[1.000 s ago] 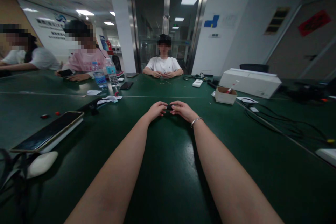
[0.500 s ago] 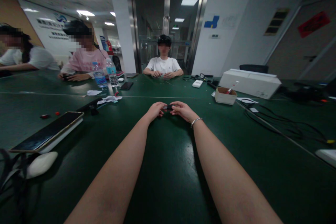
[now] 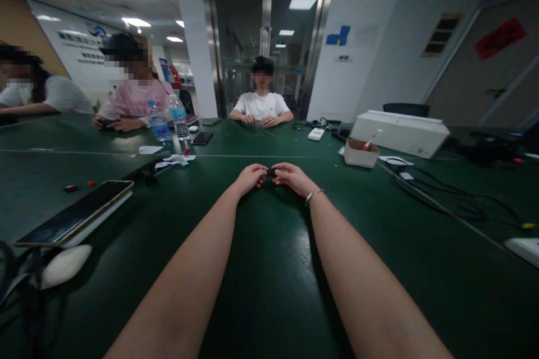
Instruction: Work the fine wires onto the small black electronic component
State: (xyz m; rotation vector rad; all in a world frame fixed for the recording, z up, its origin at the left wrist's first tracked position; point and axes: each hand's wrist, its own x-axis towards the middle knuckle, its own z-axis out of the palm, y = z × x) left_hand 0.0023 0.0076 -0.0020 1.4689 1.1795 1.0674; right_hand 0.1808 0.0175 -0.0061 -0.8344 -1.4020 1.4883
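Note:
At the middle of the green table (image 3: 261, 247), both hands meet around a small black object (image 3: 270, 172), too small for me to make out its kind. My left hand (image 3: 251, 176) is closed, its thumb and fingertips pinching the left end. From the other side my right hand (image 3: 292, 177), with a silver bracelet (image 3: 314, 196) at its wrist, pinches the right end. The fingers cover much of the object.
To the left lie a phone (image 3: 78, 210) on a white box, a white mouse-like object (image 3: 66, 265) and paper scraps (image 3: 174, 161). Water bottles (image 3: 179, 118) stand farther back. On the right are a small open carton (image 3: 361, 154), a long white box (image 3: 400, 133) and black cables (image 3: 455, 196). Three people sit around the table.
A paler, shiny part at the object's left end, visible before, no longer shows. My left fingertips are slightly nearer my right hand. Both arms stay almost in place.

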